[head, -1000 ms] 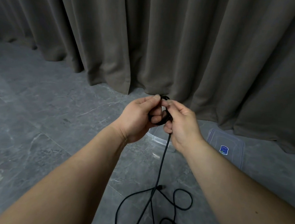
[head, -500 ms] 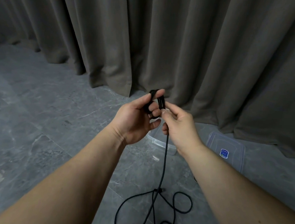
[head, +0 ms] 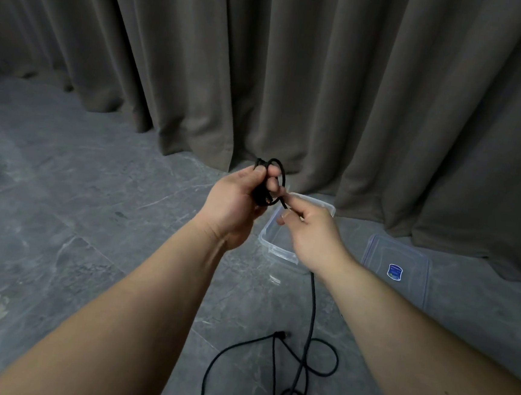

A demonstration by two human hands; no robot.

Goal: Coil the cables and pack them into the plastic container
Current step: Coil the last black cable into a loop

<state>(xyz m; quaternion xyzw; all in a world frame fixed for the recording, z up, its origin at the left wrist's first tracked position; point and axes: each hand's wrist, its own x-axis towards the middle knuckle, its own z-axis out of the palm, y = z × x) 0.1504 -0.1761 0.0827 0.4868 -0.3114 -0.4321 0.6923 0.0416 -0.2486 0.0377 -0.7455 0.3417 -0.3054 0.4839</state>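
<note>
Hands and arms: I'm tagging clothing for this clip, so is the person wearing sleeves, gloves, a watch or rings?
Nothing worn shows. Both forearms are bare to the bottom edge of the picture, with no sleeves or watch. The left hand and right hand are ungloved, and no rings are visible.

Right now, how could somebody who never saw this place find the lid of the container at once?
Look at the grey floor along the foot of the brown curtain. Right of the open plastic container lies the lid, flat and clear. Unlike the container, it has no walls and carries a small blue sticker.
</note>
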